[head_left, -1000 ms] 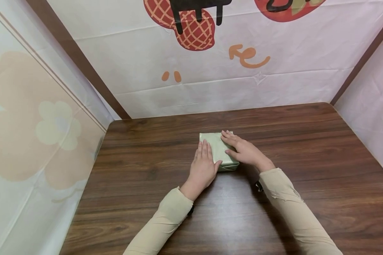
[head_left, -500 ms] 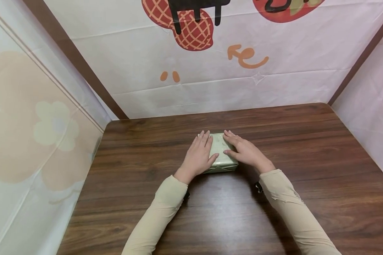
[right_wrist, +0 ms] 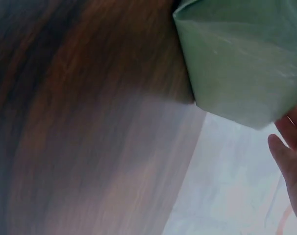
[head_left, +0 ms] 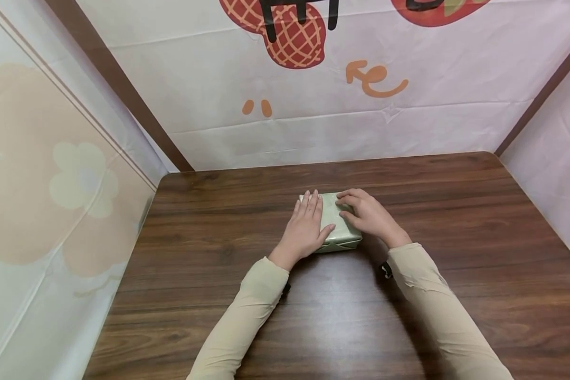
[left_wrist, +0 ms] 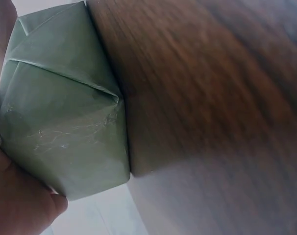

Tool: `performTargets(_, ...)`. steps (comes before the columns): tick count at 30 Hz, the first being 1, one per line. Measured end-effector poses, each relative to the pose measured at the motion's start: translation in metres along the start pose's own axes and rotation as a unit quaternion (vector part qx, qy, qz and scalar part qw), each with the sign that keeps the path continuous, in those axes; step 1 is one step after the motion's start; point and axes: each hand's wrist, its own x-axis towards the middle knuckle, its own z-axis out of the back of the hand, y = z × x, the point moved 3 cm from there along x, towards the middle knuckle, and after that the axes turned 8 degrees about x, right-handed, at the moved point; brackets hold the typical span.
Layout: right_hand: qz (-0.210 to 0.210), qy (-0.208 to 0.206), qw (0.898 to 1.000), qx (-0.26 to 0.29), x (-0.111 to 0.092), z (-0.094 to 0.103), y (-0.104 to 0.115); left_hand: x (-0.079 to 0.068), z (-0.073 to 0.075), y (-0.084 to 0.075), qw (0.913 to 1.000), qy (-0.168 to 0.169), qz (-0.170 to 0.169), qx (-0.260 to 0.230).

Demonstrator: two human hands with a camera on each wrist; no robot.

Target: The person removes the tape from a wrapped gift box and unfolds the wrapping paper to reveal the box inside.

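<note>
A box wrapped in pale green paper [head_left: 331, 217] sits on the wooden table, its folded end facing the person. In the left wrist view that end of the box [left_wrist: 60, 98] shows creased triangular flaps. My left hand [head_left: 305, 224] lies over the box's left part with fingers straight. On the right edge of the top rests my right hand [head_left: 368, 214], its fingers slightly bent. In the right wrist view the right hand [right_wrist: 293, 147] is at the upper edge of the box [right_wrist: 241, 68], thumb apart from it.
The dark brown table [head_left: 209, 274] spreads around the box on all sides. Behind it hangs a white printed cloth [head_left: 209, 79], and another cloth with flower shapes [head_left: 43, 211] stands along the left. Beige sleeves [head_left: 247, 322] cover both forearms.
The left hand has shifted over the box, first up and left, then slightly back right. The right fingers have bent a little more. The box stays in about the same place.
</note>
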Motion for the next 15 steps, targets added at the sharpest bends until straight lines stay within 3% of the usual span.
performTargets(5,0.012,-0.027,1.0,0.004,0.01,-0.006,0.001,0.001,-0.002,0.0,1.0,-0.005,0.002,0.0)
performTargets(15,0.004,-0.019,1.0,-0.002,0.022,-0.006,0.0,0.001,-0.004,0.0,1.0,-0.007,0.006,0.0)
